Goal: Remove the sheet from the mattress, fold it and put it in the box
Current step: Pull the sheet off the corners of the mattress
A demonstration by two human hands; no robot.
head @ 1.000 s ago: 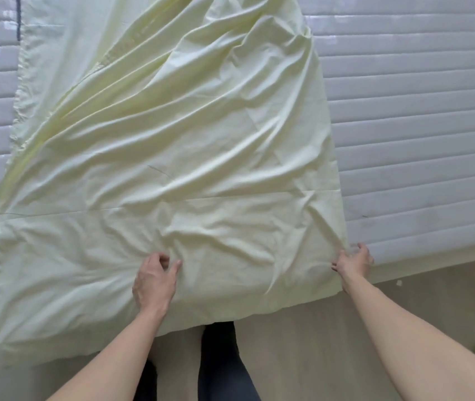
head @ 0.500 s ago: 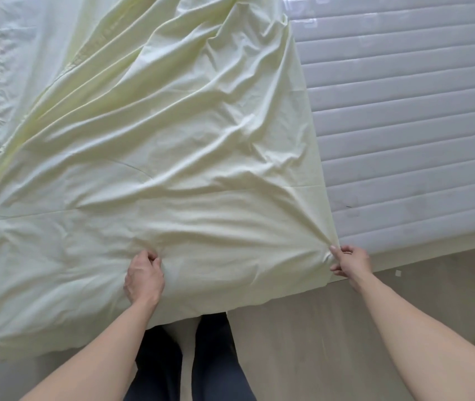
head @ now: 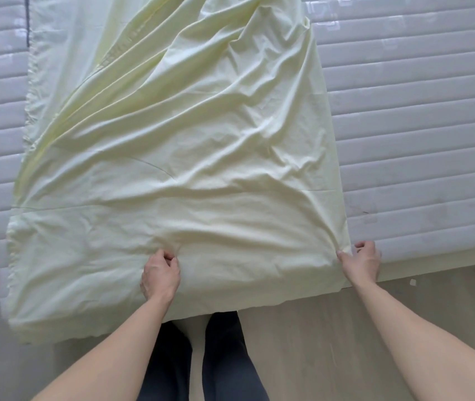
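Pale yellow sheet (head: 178, 157) lies wrinkled in a long folded strip across the left part of the white quilted mattress (head: 421, 125), near end draped over the mattress edge. Left hand (head: 159, 274) has fingers curled, bunching sheet fabric mid-width near that edge. Right hand (head: 360, 260) pinches the sheet's right border at the mattress edge. Wood floor (head: 317, 342) below.

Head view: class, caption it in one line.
Both hands, left hand and right hand, pinch a yellow sheet on the mattress.
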